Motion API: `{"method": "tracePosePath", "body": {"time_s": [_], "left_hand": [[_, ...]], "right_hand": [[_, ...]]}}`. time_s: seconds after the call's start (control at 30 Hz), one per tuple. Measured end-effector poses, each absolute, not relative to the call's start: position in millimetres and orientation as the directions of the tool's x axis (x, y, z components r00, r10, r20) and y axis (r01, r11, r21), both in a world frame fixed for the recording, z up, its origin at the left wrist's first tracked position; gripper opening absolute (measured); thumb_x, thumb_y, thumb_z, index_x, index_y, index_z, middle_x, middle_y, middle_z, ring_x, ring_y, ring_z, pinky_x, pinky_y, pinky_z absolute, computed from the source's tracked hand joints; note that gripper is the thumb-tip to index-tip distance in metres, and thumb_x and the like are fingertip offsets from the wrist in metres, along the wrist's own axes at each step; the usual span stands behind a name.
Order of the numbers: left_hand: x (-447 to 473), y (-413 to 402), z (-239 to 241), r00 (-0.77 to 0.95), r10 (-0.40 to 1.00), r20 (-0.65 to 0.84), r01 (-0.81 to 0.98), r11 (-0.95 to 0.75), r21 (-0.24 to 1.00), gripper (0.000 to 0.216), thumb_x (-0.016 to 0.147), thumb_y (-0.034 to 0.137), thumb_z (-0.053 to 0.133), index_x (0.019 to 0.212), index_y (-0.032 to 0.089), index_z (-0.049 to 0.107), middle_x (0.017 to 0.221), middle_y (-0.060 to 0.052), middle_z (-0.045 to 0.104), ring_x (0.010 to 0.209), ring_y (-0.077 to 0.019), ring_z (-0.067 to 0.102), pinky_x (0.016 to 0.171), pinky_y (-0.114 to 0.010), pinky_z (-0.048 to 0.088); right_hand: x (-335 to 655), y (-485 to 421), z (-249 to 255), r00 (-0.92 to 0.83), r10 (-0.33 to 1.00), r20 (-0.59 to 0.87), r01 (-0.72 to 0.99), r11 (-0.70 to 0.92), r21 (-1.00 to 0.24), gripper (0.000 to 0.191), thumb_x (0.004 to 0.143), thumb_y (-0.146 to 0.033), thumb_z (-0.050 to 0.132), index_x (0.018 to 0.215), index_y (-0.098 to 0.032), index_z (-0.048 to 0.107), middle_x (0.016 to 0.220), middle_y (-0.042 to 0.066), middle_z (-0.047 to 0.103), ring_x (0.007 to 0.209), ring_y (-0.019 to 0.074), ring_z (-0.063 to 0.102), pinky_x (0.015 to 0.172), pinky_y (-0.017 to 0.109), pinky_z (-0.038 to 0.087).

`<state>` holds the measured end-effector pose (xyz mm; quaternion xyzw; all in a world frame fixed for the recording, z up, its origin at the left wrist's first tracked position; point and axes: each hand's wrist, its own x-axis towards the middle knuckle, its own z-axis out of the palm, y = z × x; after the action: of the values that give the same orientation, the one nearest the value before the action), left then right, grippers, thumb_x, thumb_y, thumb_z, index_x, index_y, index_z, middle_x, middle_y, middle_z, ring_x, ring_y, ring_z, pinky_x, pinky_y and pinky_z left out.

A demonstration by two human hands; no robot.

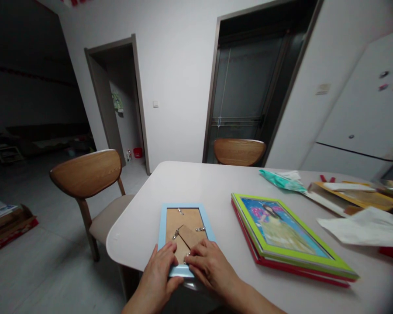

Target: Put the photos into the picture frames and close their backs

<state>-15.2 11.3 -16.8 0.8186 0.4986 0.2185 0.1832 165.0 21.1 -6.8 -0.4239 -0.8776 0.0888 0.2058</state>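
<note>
A light blue picture frame (183, 208) lies face down on the white table (212, 183), its brown backing board and metal clips showing. My left hand (159, 270) rests on the frame's near left corner, fingers curled over the edge and backing. My right hand (207, 266) presses on the near right part, fingertips pinched at a clip by the backing's stand. Both hands touch the frame's near end.
A stack of frames, green on top (290, 233) with a picture of a figure, lies to the right. Papers, a teal bag (281, 179) and a yellow frame (356, 194) sit far right. Two wooden chairs (88, 174) stand at the table's left and far side.
</note>
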Motion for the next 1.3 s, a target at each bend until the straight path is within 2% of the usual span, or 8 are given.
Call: {"method": "tracePosePath", "body": {"time_s": [0.13, 0.27, 0.4, 0.53, 0.7, 0.8, 1.07, 1.3], "left_hand": [[-14.8, 11.2, -15.0, 0.401, 0.899, 0.173, 0.735, -0.429, 0.525, 0.038, 0.065, 0.015, 0.057, 0.103, 0.018, 0.053, 0.119, -0.012, 0.050, 0.115, -0.0231, 0.039, 0.098, -0.051, 0.021], [-15.4, 11.7, -19.6, 0.391, 0.897, 0.205, 0.730, -0.438, 0.524, 0.049, 0.063, 0.012, 0.058, 0.110, 0.018, 0.048, 0.120, -0.012, 0.049, 0.115, -0.0236, 0.039, 0.098, -0.051, 0.022], [-16.0, 12.0, -21.6, 0.392, 0.898, 0.199, 0.731, -0.435, 0.525, 0.051, 0.063, 0.014, 0.059, 0.113, 0.017, 0.046, 0.119, -0.012, 0.050, 0.115, -0.0232, 0.039, 0.099, -0.049, 0.023], [-15.7, 12.1, -18.5, 0.388, 0.902, 0.190, 0.727, -0.427, 0.538, 0.052, 0.065, 0.014, 0.057, 0.115, 0.014, 0.043, 0.117, -0.013, 0.051, 0.115, -0.0227, 0.039, 0.099, -0.048, 0.023], [-15.1, 11.5, -16.8, 0.398, 0.897, 0.192, 0.714, -0.434, 0.549, 0.051, 0.066, 0.015, 0.057, 0.115, 0.015, 0.043, 0.109, -0.011, 0.057, 0.114, -0.0221, 0.040, 0.099, -0.049, 0.021], [-15.1, 11.5, -18.5, 0.395, 0.900, 0.186, 0.718, -0.429, 0.548, 0.052, 0.066, 0.014, 0.057, 0.116, 0.013, 0.042, 0.111, -0.012, 0.056, 0.115, -0.0217, 0.039, 0.100, -0.048, 0.020], [-15.9, 10.7, -17.1, 0.389, 0.901, 0.190, 0.707, -0.425, 0.566, 0.048, 0.065, 0.014, 0.057, 0.111, 0.019, 0.047, 0.112, -0.010, 0.055, 0.115, -0.0228, 0.040, 0.099, -0.049, 0.020], [-19.5, 13.7, -21.7, 0.386, 0.895, 0.224, 0.694, -0.442, 0.569, 0.052, 0.065, 0.014, 0.057, 0.115, 0.017, 0.043, 0.113, -0.010, 0.055, 0.115, -0.0215, 0.039, 0.100, -0.048, 0.021]], "right_hand": [[155.8, 29.7, -14.2, -0.553, 0.784, 0.282, 0.705, 0.620, -0.343, 0.020, 0.078, -0.023, 0.044, 0.070, -0.023, 0.061, 0.066, 0.000, 0.058, 0.072, 0.0136, 0.043, 0.068, 0.028, 0.029], [148.3, 32.1, -19.4, -0.502, 0.798, 0.334, 0.737, 0.597, -0.318, 0.017, 0.076, -0.021, 0.044, 0.074, -0.022, 0.061, 0.072, 0.002, 0.056, 0.076, 0.0152, 0.043, 0.071, 0.029, 0.031], [152.9, 27.5, -16.3, -0.565, 0.759, 0.325, 0.691, 0.650, -0.317, 0.018, 0.075, -0.019, 0.044, 0.072, -0.020, 0.061, 0.073, 0.004, 0.055, 0.077, 0.0165, 0.043, 0.071, 0.030, 0.032], [162.6, 23.5, -12.9, -0.595, 0.721, 0.354, 0.626, 0.693, -0.359, 0.019, 0.077, -0.016, 0.042, 0.085, -0.018, 0.059, 0.078, 0.004, 0.056, 0.078, 0.0154, 0.043, 0.071, 0.028, 0.033], [165.0, 22.9, -12.9, -0.610, 0.709, 0.354, 0.606, 0.705, -0.368, 0.017, 0.075, -0.015, 0.043, 0.074, -0.018, 0.060, 0.072, 0.003, 0.058, 0.075, 0.0146, 0.045, 0.071, 0.027, 0.033], [162.2, 25.8, -13.1, -0.625, 0.701, 0.344, 0.603, 0.713, -0.358, 0.018, 0.075, -0.014, 0.044, 0.076, -0.019, 0.061, 0.071, 0.003, 0.059, 0.074, 0.0140, 0.046, 0.071, 0.027, 0.033], [158.8, 47.7, -8.3, -0.634, 0.710, 0.306, 0.617, 0.703, -0.354, 0.018, 0.072, -0.018, 0.051, 0.066, -0.024, 0.067, 0.056, -0.001, 0.057, 0.059, 0.0109, 0.048, 0.060, 0.024, 0.032], [157.4, 47.5, -14.1, -0.537, 0.786, 0.305, 0.689, 0.618, -0.378, 0.015, 0.070, -0.022, 0.053, 0.072, -0.026, 0.068, 0.062, 0.000, 0.061, 0.066, 0.0132, 0.052, 0.063, 0.025, 0.033]]}}
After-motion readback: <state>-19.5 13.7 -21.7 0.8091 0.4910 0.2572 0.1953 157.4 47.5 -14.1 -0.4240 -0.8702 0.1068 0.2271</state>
